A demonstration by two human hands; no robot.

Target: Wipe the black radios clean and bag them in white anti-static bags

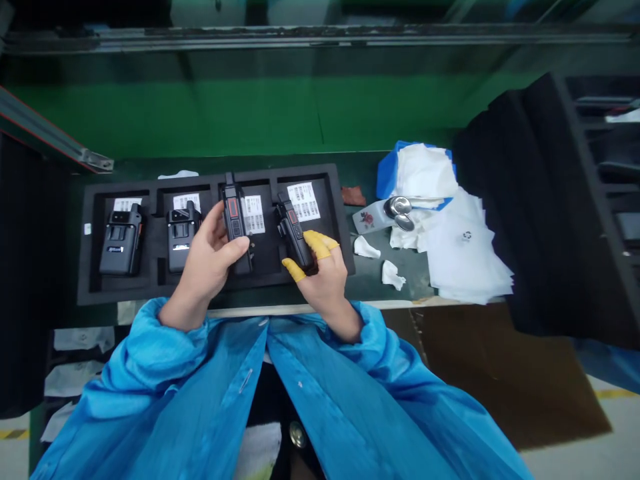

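Note:
A black foam tray [150, 289] with several compartments lies on the bench. My left hand [210, 257] is closed around a black walkie-talkie [234, 217], turned so its side buttons face up. My right hand [323, 270], with yellow finger cots on the fingertips and thumb, grips another black walkie-talkie [296, 233] over the rightmost compartment. Two more walkie-talkies, one at far left [121, 243] and one beside it [181, 240], lie in the left compartments. Printed white labels [303, 201] show in the compartments.
Right of the tray are a blue box [389, 172] of white wipes, a pump bottle [373, 219], crumpled wipes [367, 248] and a stack of white bags [465, 247]. Black foam trays [540, 200] stand at far right. A green panel [240, 107] rises behind the bench.

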